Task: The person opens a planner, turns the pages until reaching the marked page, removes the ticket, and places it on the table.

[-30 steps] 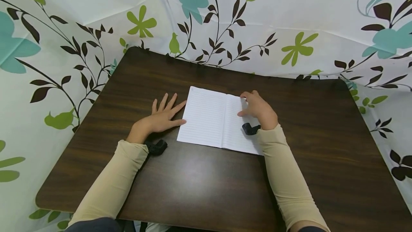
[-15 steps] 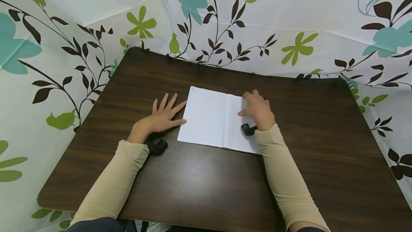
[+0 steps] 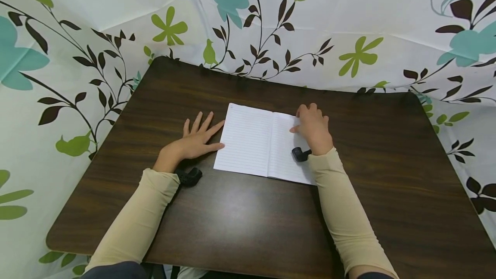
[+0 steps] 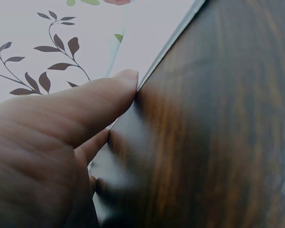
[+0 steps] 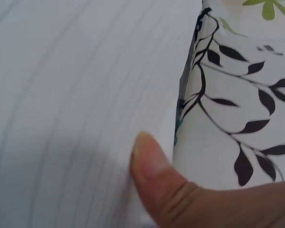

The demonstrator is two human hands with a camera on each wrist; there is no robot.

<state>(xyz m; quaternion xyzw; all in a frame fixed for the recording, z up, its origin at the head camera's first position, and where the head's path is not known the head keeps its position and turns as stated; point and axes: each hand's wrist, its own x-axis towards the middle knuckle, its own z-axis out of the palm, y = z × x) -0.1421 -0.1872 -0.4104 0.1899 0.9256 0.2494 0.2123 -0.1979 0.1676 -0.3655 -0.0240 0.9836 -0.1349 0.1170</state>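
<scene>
An open lined notebook [image 3: 244,141] with blank pages lies on the dark wood table, its spine fold near the middle. My left hand [image 3: 190,144] rests flat on the table with fingers spread, thumb and index fingertips right at the notebook's left edge. In the left wrist view, the thumb [image 4: 107,92] meets the edge of the page. Over the right page, my right hand [image 3: 314,129] bends its fingers at the upper right part and pinches the page. In the right wrist view its thumb [image 5: 154,166] presses on the lined paper [image 5: 71,104]; the other fingers are hidden there.
The dark wood table [image 3: 232,223] extends around the notebook on every side. Behind it hangs a white cloth [image 3: 345,7] printed with leaves and flowers. A black wrist camera [image 3: 188,178] sits at the left wrist, and another black camera [image 3: 300,154] overlaps the right page.
My right hand has shifted slightly up and right along the right page toward its top corner. The left hand and notebook stay in place.
</scene>
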